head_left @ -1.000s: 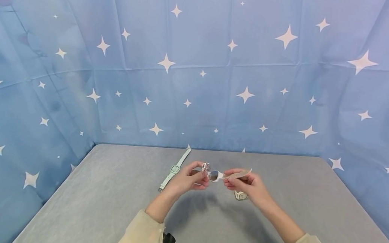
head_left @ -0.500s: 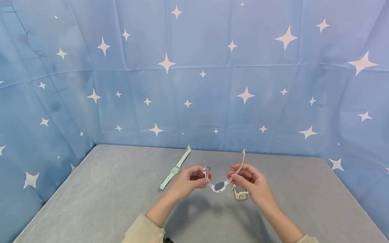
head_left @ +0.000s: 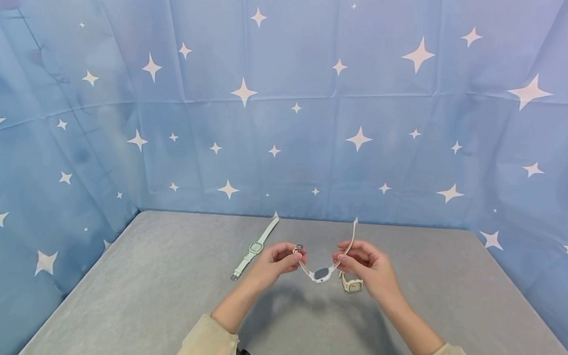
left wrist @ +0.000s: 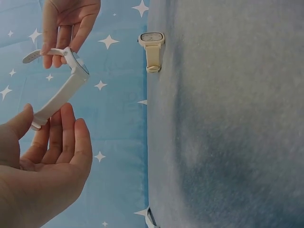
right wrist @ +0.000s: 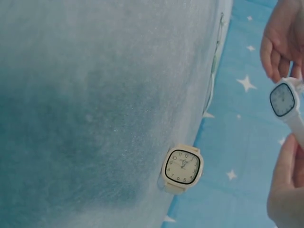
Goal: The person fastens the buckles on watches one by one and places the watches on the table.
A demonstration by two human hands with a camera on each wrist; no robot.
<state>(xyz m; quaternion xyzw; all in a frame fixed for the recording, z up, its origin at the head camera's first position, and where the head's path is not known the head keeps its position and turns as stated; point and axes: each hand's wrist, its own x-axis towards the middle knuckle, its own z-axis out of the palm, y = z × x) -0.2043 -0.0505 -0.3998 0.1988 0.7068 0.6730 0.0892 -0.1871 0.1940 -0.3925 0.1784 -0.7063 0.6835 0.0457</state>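
A white wristwatch (head_left: 322,275) with an unfastened strap hangs in a U between both hands, above the table. My left hand (head_left: 276,265) pinches the buckle end of the strap between thumb and fingers. The other half of the strap is pinched by my right hand (head_left: 364,264), its free tip pointing up. In the right wrist view the square dial of the white wristwatch (right wrist: 283,99) shows. A cream wristwatch (right wrist: 183,166) rests on the table just below my right hand. Left of my left hand lies a pale green wristwatch (head_left: 255,247), stretched out flat with its face up.
The grey table (head_left: 156,300) reaches back to a blue curtain (head_left: 288,117) printed with white stars. More of the curtain runs along the left and right sides. Dark wrist-worn devices show at both sleeves (head_left: 205,342).
The white wristwatch has turned from held nearly level to hanging in a U, its face lower and the strap tip raised. My right hand has tilted, uncovering more of the cream wristwatch.
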